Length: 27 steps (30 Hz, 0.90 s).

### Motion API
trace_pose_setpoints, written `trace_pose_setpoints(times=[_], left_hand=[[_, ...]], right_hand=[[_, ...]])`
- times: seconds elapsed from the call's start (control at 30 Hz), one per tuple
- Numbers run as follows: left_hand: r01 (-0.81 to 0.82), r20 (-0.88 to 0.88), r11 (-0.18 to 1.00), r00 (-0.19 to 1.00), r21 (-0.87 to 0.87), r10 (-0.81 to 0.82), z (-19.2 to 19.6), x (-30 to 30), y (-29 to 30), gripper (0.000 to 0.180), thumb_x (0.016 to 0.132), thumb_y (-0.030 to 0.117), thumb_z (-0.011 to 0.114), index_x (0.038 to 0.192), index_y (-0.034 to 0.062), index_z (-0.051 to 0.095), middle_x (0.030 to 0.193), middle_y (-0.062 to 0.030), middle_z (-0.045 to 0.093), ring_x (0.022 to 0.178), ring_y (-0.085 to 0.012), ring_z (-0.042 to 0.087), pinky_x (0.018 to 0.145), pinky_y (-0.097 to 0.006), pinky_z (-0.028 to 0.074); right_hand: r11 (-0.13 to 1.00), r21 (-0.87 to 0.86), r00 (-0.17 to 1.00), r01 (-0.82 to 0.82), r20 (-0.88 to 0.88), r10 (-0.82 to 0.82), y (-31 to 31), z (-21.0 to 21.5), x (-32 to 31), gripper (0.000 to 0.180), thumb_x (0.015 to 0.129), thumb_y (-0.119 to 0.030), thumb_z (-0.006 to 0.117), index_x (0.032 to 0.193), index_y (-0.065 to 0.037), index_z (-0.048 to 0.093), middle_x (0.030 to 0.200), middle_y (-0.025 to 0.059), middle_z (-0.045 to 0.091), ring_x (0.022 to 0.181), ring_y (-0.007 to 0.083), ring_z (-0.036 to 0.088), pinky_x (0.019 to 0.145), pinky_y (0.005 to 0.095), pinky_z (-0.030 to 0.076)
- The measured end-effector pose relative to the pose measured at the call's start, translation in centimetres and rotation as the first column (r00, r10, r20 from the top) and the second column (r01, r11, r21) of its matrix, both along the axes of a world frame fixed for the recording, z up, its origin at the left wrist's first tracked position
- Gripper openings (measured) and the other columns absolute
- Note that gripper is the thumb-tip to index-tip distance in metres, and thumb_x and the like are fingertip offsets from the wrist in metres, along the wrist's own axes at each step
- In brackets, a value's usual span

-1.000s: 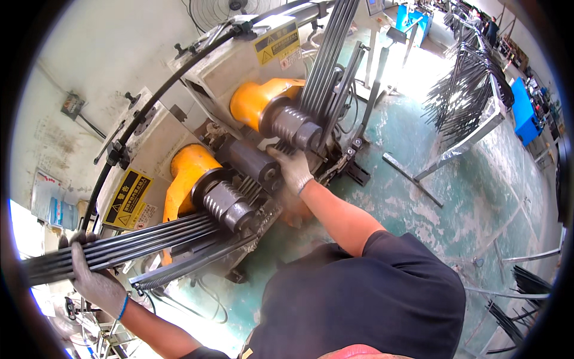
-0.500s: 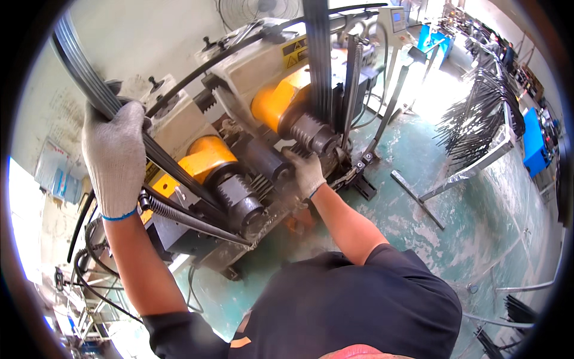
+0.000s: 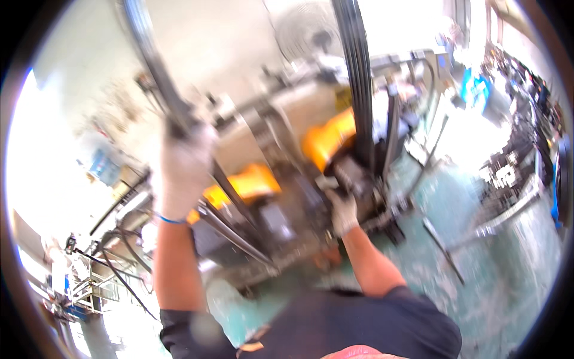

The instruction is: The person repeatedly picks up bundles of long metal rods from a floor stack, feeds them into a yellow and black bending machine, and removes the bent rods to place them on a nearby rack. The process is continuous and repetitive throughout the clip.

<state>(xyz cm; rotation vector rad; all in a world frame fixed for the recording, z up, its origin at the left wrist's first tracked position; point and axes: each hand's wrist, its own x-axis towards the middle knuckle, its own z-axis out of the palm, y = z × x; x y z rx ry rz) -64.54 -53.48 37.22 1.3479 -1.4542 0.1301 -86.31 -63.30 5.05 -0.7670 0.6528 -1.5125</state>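
My left hand (image 3: 185, 173), in a white knitted glove with a blue cuff edge, is closed around a bundle of long dark rods (image 3: 152, 63). The bundle rises to the upper left and slants down past the hand toward the machine. My right hand (image 3: 344, 212), also gloved, is at the machine's front between the two yellow-orange housings (image 3: 244, 182). Its fingertips reach a dark part there; blur hides whether they grip anything. A second bundle of dark rods (image 3: 357, 72) stands upright beside the right-hand housing.
A coiled spring bar (image 3: 233, 236) slants across the machine's front left. A wall fan (image 3: 308, 33) is behind. To the right, a metal stand (image 3: 496, 227) and a loose bar (image 3: 443, 251) are on the green floor (image 3: 418, 311). A water bottle (image 3: 101, 161) is at left.
The whole view has shifted and blurred, with the machine now lower and farther right in the picture. My left hand and its rods have come closer to the machine; my right hand stays at its front.
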Motion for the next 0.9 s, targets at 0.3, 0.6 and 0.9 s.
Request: trace_pose_setpoints(times=[0.3, 0.6, 0.9], left_hand=[[0.04, -0.071, 0.997, 0.997, 0.073, -0.035, 1.9, -1.4, 1.1, 0.039, 0.088, 0.007, 0.073, 0.122, -0.002, 0.055, 0.088, -0.0057, 0.067, 0.077, -0.0117, 0.062, 0.072, -0.027, 0.052], [0.074, -0.167, 0.996, 0.984, 0.054, -0.064, 4.4, -2.6, 2.0, 0.035, 0.09, 0.012, 0.074, 0.117, -0.0032, 0.057, 0.088, -0.0053, 0.067, 0.078, -0.0116, 0.064, 0.072, -0.028, 0.053], [0.081, -0.193, 0.997, 0.978, 0.001, -0.079, 5.1, -2.5, 1.3, 0.032, 0.09, 0.009, 0.074, 0.115, -0.0032, 0.058, 0.089, -0.0054, 0.065, 0.077, -0.0128, 0.064, 0.071, -0.028, 0.055]], right_hand=[[0.977, 0.206, 0.971, 0.061, 0.216, -0.107, -0.3, -0.5, 0.4, 0.035, 0.085, 0.005, 0.074, 0.116, -0.008, 0.065, 0.1, 0.0054, 0.067, 0.083, 0.0232, 0.07, 0.062, 0.0387, 0.059], [0.977, 0.213, 0.975, 0.009, 0.216, -0.056, -2.2, -3.8, -0.2, 0.024, 0.088, -0.002, 0.074, 0.111, -0.007, 0.066, 0.094, 0.0088, 0.068, 0.075, 0.0253, 0.07, 0.052, 0.0416, 0.06], [0.98, 0.199, 0.976, -0.007, 0.214, -0.036, -2.5, -3.9, -0.1, 0.031, 0.089, -0.004, 0.074, 0.116, -0.01, 0.062, 0.096, 0.0088, 0.066, 0.074, 0.026, 0.069, 0.053, 0.0431, 0.062]])
